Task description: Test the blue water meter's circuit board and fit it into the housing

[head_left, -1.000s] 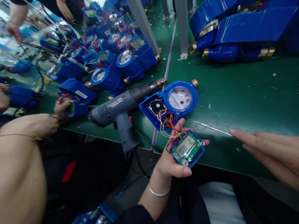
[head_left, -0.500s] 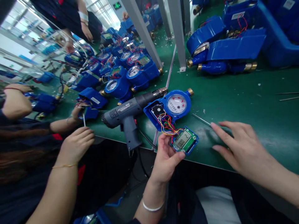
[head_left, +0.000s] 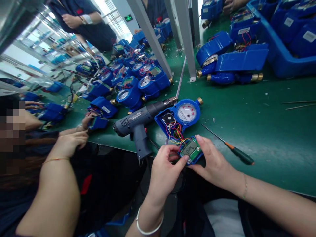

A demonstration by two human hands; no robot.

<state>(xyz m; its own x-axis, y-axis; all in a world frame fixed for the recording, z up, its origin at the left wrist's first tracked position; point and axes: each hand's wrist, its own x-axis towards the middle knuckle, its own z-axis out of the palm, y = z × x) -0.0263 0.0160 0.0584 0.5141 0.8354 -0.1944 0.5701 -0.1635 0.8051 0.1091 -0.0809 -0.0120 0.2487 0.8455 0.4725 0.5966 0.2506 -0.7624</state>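
Between my two hands is a display module (head_left: 190, 150), a green circuit board with an LCD in a blue frame. My left hand (head_left: 166, 166) grips its left side, thumb on the lower corner. On the opposite side, my right hand (head_left: 213, 161) has its fingers closed on the frame's edge. Coloured wires (head_left: 174, 133) run from the module into the open housing of a blue water meter (head_left: 189, 113) lying just beyond. To the right of my right hand, a screwdriver (head_left: 238, 153) with a green and orange handle rests on the table.
A heat gun (head_left: 142, 120) lies left of the meter. Metal posts (head_left: 186, 39) rise behind it. Several blue meters (head_left: 145, 80) crowd the back left; others (head_left: 242, 61) lie at right beside a blue bin (head_left: 276, 62). A co-worker's hand (head_left: 71, 143) works at the left.
My right hand has left the screwdriver on the table and moved left onto the display module. The LCD now shows different characters. A co-worker's raised hand at the back has shifted.
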